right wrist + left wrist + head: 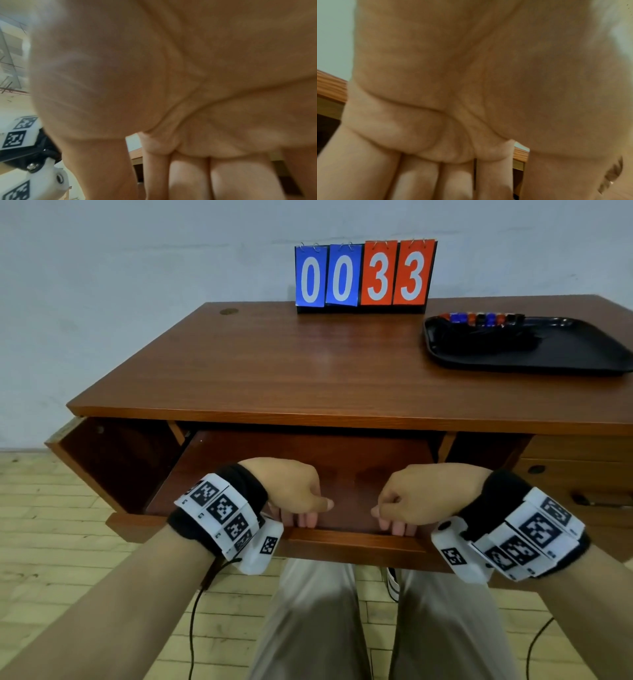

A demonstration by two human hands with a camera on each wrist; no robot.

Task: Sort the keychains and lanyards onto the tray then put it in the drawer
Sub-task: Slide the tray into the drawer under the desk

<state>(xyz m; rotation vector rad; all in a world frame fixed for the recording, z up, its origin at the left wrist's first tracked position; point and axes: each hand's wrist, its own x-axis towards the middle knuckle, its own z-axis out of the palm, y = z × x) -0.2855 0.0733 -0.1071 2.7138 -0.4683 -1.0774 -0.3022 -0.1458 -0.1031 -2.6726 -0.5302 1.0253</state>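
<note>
Drawer [308,474] shown pulled out below the front edge of the desk [274,364], used here as the landmark. Left hand [291,491] and right hand [421,494] set side by side on the drawer's front rail, knuckles up, thumbs pointing toward each other, a bare stretch of rail between them. Fingers [305,520] of the left hand curled down over the rail's inner edge, grasping it; fingers [399,527] of the right hand hooked over the same edge likewise. Palms filled both wrist views, fingers bent away from the lens; detail of contact too blurred there to read. Tray [582,350], black, lay on the desk top at its far right corner, well apart from both hands. Keychains [479,319], blue, red and black, lined up along the tray's far rim; dark lanyards [493,340] heaped just in front of them, inside the tray. Flip scoreboard [363,275] reading 0033 stood at the desk's back edge, left of the tray.
</note>
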